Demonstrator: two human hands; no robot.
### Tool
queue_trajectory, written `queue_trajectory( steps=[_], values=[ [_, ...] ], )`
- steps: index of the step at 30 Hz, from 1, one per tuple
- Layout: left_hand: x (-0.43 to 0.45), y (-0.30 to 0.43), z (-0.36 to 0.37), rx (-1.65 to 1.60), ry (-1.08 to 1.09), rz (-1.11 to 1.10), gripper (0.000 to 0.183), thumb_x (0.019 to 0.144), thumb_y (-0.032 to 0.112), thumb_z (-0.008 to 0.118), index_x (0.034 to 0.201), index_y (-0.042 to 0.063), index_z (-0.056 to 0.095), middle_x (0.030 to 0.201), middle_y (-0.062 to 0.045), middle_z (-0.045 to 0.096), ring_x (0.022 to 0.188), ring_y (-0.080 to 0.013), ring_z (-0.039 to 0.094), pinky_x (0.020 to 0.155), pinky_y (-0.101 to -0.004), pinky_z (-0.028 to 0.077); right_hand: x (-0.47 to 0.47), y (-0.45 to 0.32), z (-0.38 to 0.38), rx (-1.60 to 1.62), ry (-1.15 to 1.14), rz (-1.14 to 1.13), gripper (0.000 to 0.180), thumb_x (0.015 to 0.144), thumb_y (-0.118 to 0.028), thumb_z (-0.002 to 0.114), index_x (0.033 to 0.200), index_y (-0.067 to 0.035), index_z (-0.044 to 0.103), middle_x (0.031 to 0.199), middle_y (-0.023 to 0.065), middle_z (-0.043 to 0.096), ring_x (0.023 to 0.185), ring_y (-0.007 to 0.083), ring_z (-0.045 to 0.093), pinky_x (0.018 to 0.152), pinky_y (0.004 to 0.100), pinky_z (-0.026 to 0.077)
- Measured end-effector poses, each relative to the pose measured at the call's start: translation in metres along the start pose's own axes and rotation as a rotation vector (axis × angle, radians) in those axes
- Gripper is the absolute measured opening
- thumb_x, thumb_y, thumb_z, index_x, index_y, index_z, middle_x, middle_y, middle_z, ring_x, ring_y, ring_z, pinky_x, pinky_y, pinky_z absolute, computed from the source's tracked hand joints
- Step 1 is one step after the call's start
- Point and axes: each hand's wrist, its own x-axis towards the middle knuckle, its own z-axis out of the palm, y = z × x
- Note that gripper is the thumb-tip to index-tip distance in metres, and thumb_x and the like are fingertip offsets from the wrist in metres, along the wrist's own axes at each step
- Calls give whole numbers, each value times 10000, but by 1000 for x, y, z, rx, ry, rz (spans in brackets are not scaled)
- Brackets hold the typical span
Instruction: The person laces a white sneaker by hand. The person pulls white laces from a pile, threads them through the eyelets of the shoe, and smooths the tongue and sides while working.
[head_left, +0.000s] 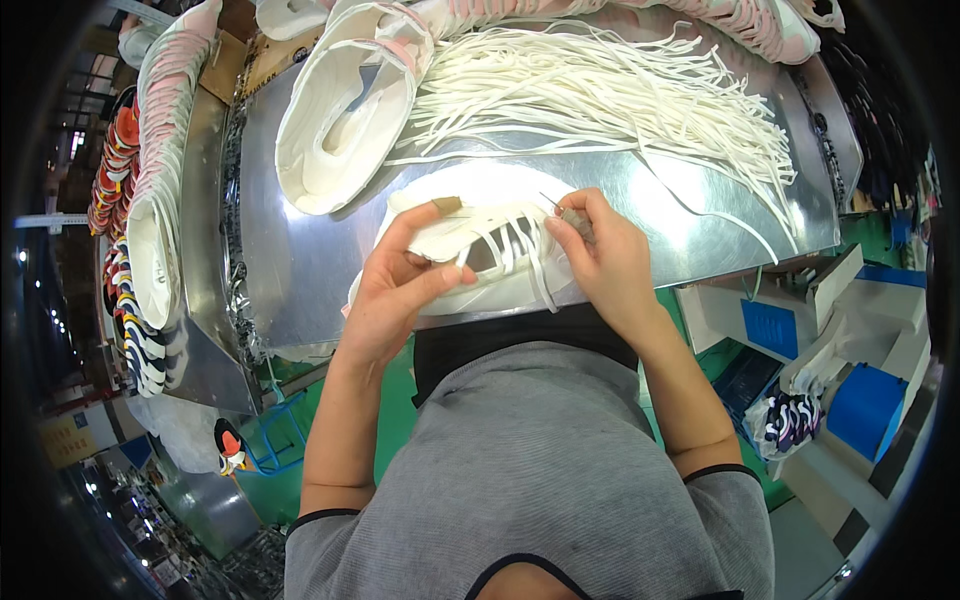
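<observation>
A white shoe upper (487, 296) lies at the near edge of the metal table, with white laces (510, 244) crossing its opening. My left hand (401, 274) holds its left part, the thumb at the edge of the opening and a finger, wrapped in brownish tape, on the far side. My right hand (604, 251) pinches a thin pointed metal tool (551, 201) beside the laced part; something greyish covers a fingertip or the tool's grip, I cannot tell which. A lace end hangs over the upper's near side.
A large heap of white laces (600, 90) covers the table's far side. Another white upper (300, 161) stands at the far left of the metal table (277, 262). Nested rows of white and pink uppers (169, 112) lie at the left and along the back. Blue and white bins stand at the right.
</observation>
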Motion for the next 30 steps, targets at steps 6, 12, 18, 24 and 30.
queue_trajectory(
  steps=[6,12,18,24,30],
  values=[
    [-32,2,24,1061,186,309,574,882,131,733,1387,16,487,1196,-178,643,1042,-288,645,906,-351,498,-28,-18,-8,-128,-146,-50,369,772,-361,832,940,-65,688,743,70,672,618,223,659,554,329,489],
    [2,-23,31,1141,338,467,218,827,100,765,972,13,628,881,-138,673,814,-336,662,710,-375,506,-33,-29,3,-137,-60,-134,189,768,-166,751,866,-102,603,726,59,626,646,284,633,553,389,474],
    [15,-14,26,1077,385,575,198,811,52,756,947,15,618,850,-140,645,791,-343,640,700,-393,492,-67,-35,-37,-112,-460,-225,189,828,-261,759,867,-97,674,757,58,661,670,232,653,589,358,493],
    [2,-5,42,1077,154,714,204,798,22,750,949,22,612,841,-142,623,770,-348,616,677,-417,469,-7,-14,-8,403,-257,252,192,927,-161,704,996,18,717,783,1,656,719,50,553,645,216,446],
    [1,6,28,1055,206,721,262,796,3,742,1028,14,622,862,-140,622,755,-349,602,647,-407,458,-41,-26,-1,708,-521,252,197,928,-178,707,1015,-1,707,824,-5,655,783,64,555,725,237,455]
  ],
)
